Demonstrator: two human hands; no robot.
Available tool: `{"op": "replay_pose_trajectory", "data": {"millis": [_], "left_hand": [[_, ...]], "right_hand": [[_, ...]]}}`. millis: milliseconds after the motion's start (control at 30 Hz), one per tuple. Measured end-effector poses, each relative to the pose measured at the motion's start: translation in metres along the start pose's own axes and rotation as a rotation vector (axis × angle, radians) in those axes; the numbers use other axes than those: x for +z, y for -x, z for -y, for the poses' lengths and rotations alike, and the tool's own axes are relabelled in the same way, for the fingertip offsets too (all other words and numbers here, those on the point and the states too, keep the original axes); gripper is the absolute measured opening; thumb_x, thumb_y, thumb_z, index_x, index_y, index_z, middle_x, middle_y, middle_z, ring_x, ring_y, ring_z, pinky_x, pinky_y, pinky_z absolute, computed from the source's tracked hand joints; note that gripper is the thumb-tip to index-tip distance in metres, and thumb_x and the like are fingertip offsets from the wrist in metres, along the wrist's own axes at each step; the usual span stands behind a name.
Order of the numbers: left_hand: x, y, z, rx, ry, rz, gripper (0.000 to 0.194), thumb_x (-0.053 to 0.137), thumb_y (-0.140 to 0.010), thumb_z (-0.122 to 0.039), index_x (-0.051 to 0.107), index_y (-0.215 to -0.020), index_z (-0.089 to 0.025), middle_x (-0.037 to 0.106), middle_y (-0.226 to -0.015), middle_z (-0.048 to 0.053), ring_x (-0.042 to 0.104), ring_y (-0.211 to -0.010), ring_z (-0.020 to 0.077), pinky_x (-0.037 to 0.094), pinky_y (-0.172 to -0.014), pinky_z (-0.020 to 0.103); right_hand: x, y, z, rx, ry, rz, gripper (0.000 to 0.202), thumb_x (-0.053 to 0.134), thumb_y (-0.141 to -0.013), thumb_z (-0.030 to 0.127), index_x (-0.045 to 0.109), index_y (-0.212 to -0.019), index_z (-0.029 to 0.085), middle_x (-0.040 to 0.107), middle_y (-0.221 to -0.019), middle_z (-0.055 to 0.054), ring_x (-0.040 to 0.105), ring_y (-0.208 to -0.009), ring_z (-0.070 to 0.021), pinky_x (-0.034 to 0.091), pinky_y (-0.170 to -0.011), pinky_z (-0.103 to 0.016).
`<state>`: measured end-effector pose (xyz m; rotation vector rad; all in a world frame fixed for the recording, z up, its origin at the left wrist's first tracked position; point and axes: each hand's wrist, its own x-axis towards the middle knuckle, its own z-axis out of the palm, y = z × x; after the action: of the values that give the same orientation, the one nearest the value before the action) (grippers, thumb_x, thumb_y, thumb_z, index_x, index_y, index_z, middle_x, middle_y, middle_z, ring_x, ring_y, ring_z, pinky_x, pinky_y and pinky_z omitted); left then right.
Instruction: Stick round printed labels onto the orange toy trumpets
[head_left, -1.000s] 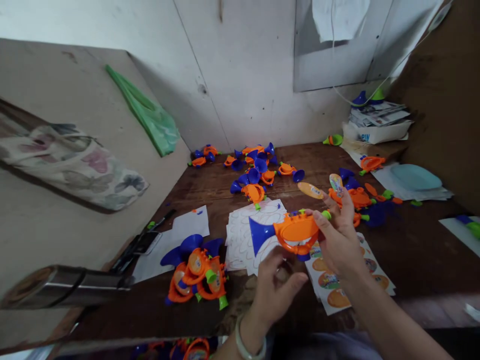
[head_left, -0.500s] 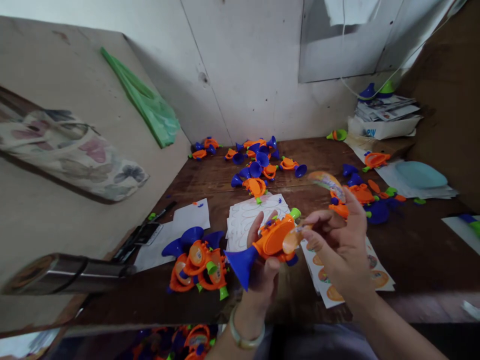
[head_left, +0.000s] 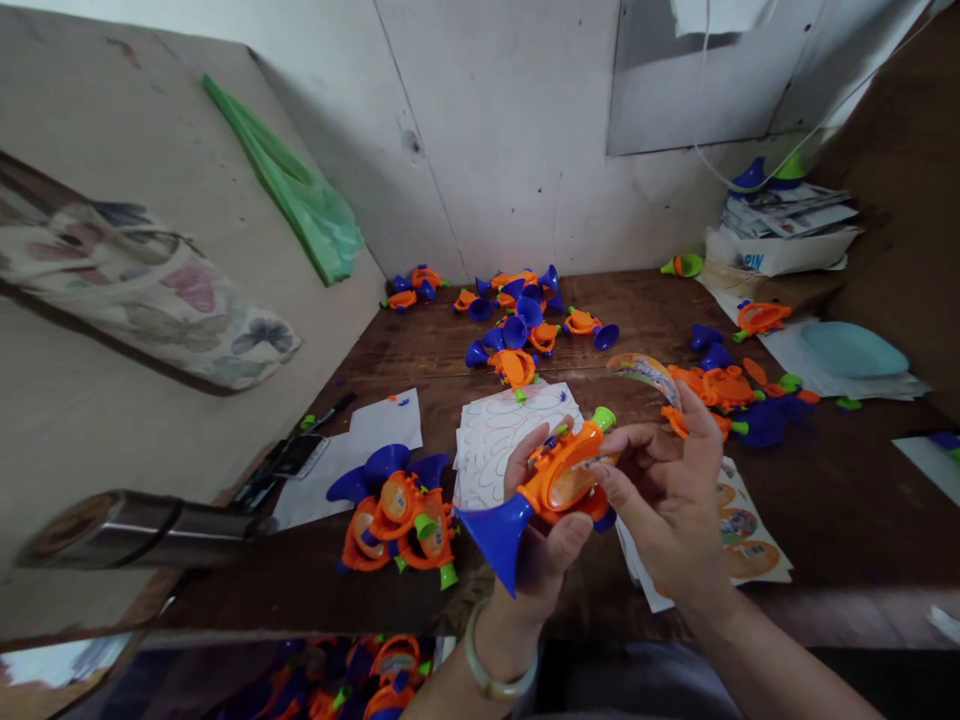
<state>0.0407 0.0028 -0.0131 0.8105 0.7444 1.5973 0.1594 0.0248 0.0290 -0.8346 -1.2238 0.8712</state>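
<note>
An orange toy trumpet (head_left: 559, 470) with a blue bell and a green mouthpiece is held in my left hand (head_left: 534, 560), the bell pointing down and left. My right hand (head_left: 667, 500) pinches an oval sticker (head_left: 571, 485) that lies against the trumpet's flat orange face. A second curved sticker (head_left: 646, 372) clings to a raised fingertip of the same hand. Below my right hand, a sticker sheet (head_left: 750, 530) is partly covered. Left of my hands sits a small pile of trumpets (head_left: 397, 510) with stickers on their faces.
Used sticker backing sheets (head_left: 487, 430) lie behind my hands. More trumpets (head_left: 517, 320) stand at the back, with loose parts (head_left: 724, 385) at the right. A steel flask (head_left: 142, 530) lies left, a blue-green dish (head_left: 853, 348) right. More trumpets (head_left: 360, 680) are below the table's edge.
My right hand has brought the oval sticker from the trumpet's right side onto its orange face. The view has shifted slightly.
</note>
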Motion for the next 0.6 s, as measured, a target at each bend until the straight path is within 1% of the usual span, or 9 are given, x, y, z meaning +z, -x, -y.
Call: {"op": "replay_pose_trajectory", "data": {"millis": [133,200,300,433,600], "left_hand": [[0.0034,-0.0020,-0.0025,0.019,-0.006,-0.004,0.077,0.095,-0.080,-0.055,0.062,-0.145,-0.034,0.070,-0.153,0.013,0.067,-0.143,0.0413,0.052,-0.123,0.062],[0.0041,-0.0029,-0.0022,0.026,-0.017,-0.004,0.073,0.093,-0.082,-0.055,0.062,-0.145,-0.033,0.069,-0.155,0.013,0.068,-0.142,0.0410,0.052,-0.123,0.063],[0.0037,-0.0035,-0.0007,0.017,-0.023,-0.016,0.074,0.092,-0.083,-0.054,0.061,-0.147,-0.031,0.068,-0.156,0.015,0.068,-0.141,0.0403,0.052,-0.123,0.062],[0.0032,-0.0037,0.0001,-0.003,0.011,-0.029,0.075,0.094,-0.082,-0.051,0.062,-0.146,-0.030,0.069,-0.155,0.015,0.070,-0.140,0.0404,0.053,-0.122,0.062],[0.0050,-0.0041,-0.0020,0.000,0.006,-0.040,0.073,0.094,-0.082,-0.049,0.063,-0.145,-0.030,0.069,-0.155,0.015,0.068,-0.142,0.0402,0.051,-0.124,0.062]], "right_hand": [[0.0005,-0.0001,-0.0004,-0.003,-0.001,-0.002,0.081,0.076,-0.097,0.014,0.038,-0.161,0.045,0.072,-0.097,0.006,0.075,-0.084,-0.0150,0.068,-0.068,-0.026],[0.0007,-0.0005,-0.0005,-0.005,0.006,-0.002,0.081,0.075,-0.097,0.014,0.037,-0.162,0.045,0.072,-0.097,0.005,0.075,-0.084,-0.0153,0.068,-0.068,-0.026],[0.0002,-0.0014,-0.0001,-0.002,0.008,0.006,0.081,0.076,-0.097,0.014,0.037,-0.161,0.044,0.072,-0.097,0.005,0.076,-0.084,-0.0159,0.068,-0.066,-0.026],[-0.0003,-0.0019,0.0005,0.058,-0.035,0.011,0.080,0.077,-0.097,0.015,0.037,-0.160,0.044,0.072,-0.097,0.005,0.075,-0.079,-0.0151,0.064,-0.058,-0.023],[0.0011,-0.0018,-0.0010,0.037,-0.033,-0.001,0.079,0.078,-0.097,0.017,0.037,-0.160,0.043,0.073,-0.097,0.005,0.075,-0.084,-0.0147,0.067,-0.070,-0.025]]}}
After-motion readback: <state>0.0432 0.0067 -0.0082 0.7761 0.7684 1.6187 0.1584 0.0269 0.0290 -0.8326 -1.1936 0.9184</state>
